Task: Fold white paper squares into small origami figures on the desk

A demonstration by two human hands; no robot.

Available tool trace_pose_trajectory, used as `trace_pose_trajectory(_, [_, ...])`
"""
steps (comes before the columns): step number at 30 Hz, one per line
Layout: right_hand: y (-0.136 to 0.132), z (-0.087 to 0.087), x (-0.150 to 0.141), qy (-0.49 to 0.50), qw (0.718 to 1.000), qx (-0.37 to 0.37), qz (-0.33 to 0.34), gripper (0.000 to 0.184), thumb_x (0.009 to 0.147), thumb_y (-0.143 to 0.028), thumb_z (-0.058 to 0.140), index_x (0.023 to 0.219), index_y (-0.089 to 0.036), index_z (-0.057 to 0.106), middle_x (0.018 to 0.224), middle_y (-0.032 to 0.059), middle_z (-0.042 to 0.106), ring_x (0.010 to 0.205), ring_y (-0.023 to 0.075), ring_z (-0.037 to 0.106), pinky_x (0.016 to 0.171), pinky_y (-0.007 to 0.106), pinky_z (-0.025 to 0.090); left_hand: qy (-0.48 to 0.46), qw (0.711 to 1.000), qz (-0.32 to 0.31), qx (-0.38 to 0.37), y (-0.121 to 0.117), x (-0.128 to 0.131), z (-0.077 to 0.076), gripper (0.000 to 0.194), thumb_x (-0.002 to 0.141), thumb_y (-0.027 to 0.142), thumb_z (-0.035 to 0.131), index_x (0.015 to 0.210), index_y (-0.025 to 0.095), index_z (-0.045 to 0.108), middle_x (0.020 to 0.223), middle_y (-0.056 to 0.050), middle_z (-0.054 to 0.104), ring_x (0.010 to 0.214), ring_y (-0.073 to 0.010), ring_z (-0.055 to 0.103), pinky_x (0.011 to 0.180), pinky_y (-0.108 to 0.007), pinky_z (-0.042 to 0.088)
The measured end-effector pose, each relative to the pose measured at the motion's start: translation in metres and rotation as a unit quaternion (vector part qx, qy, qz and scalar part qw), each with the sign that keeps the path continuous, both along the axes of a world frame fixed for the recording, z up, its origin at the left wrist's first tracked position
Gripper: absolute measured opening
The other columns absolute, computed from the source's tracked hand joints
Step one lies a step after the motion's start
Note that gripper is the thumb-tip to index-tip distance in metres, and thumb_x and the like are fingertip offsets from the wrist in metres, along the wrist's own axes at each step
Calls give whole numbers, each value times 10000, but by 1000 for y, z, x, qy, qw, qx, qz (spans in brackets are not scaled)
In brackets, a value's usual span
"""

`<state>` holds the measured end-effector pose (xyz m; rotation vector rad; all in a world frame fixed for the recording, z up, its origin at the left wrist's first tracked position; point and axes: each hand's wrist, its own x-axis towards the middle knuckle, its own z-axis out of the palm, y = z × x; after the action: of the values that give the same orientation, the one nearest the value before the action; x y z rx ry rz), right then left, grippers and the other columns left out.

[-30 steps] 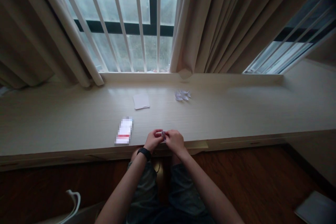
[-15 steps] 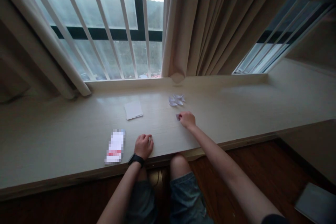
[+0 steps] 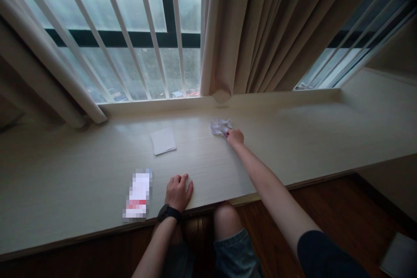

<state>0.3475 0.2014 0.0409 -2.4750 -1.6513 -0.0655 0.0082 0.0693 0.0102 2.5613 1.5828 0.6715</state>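
My right hand [image 3: 236, 137] reaches out over the pale desk [image 3: 208, 169], its fingers pinched on a small folded paper piece at the near right edge of a cluster of folded white paper pieces [image 3: 218, 127]. The held piece is mostly hidden by my fingers. Resting on the desk near its front edge, my left hand [image 3: 178, 192] holds nothing, its fingers loosely bent and the thumb apart. A black watch [image 3: 169, 212] is on that wrist. Beyond the left hand lies a small stack of square white paper [image 3: 163, 141].
A blurred-out rectangular object [image 3: 138, 193] with a white and red face lies left of my left hand. Brown curtains [image 3: 241, 30] and a barred window [image 3: 124, 43] stand behind the desk. A pale flat object [image 3: 400, 256] is on the floor at the right.
Both hands were together at the desk's front edge around a small folded paper piece. My right hand has carried it forward to the cluster; my left hand has let go and come down on the desk.
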Motion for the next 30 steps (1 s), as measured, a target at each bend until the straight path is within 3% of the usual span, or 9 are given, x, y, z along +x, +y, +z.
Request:
trace_pose_trajectory(6, [6, -5, 0, -13, 1000, 11, 14, 262, 869, -291, 497, 981, -219, 723, 920, 115, 689, 937, 244, 584, 764, 312, 413, -8, 1000, 3, -12, -2, 1, 2, 279, 883, 325, 471, 1097, 190, 590, 886, -95, 549, 878, -242, 505, 835, -365, 391])
trace_pose_trajectory(13, [-5, -1, -1, -12, 999, 38, 27, 280, 890, -314, 480, 992, -186, 707, 967, 131, 678, 971, 251, 550, 812, 327, 379, -11, 1000, 11, -18, -3, 1, 2, 272, 886, 329, 460, 1074, 181, 590, 890, -106, 553, 886, -253, 494, 837, -377, 379])
trace_pose_trajectory(17, [-23, 2, -11, -10, 993, 105, 57, 315, 927, -256, 402, 1077, -154, 660, 1081, 143, 644, 1059, 259, 496, 922, 368, 333, -10, 999, 24, -19, -3, 2, 1, 231, 885, 325, 453, 966, 154, 587, 872, -114, 559, 874, -256, 492, 819, -380, 371])
trace_pose_trajectory(20, [-42, -7, -34, 2, 986, 135, 94, 327, 918, -176, 385, 1149, -140, 612, 1139, 143, 606, 1087, 254, 480, 965, 365, 319, 2, 999, 31, -23, -5, 2, 2, 222, 883, 342, 454, 852, 161, 580, 827, -115, 559, 841, -258, 495, 797, -384, 361])
trace_pose_trajectory(24, [-56, -26, -83, 45, 974, 87, 205, 306, 873, -110, 439, 1106, -174, 628, 1090, 102, 620, 1060, 215, 507, 951, 308, 357, 27, 999, 44, -18, -8, 3, 5, 241, 885, 334, 441, 788, 166, 584, 817, -128, 569, 842, -269, 500, 781, -394, 345])
trace_pose_trajectory(27, [-41, -30, -128, 82, 959, 81, 259, 282, 904, -157, 444, 1117, -193, 626, 1098, 84, 636, 1062, 193, 524, 963, 301, 369, 32, 998, 50, -18, -9, 3, 7, 242, 881, 322, 444, 771, 162, 589, 805, -132, 570, 836, -273, 500, 766, -395, 338])
trace_pose_trajectory(30, [-7, -22, -177, 111, 934, 72, 333, 301, 906, -205, 502, 1193, -224, 589, 1203, 67, 616, 1126, 182, 522, 995, 308, 367, 39, 998, 53, -19, -10, 3, 10, 232, 878, 321, 454, 767, 168, 589, 795, -123, 568, 826, -267, 496, 761, -395, 330])
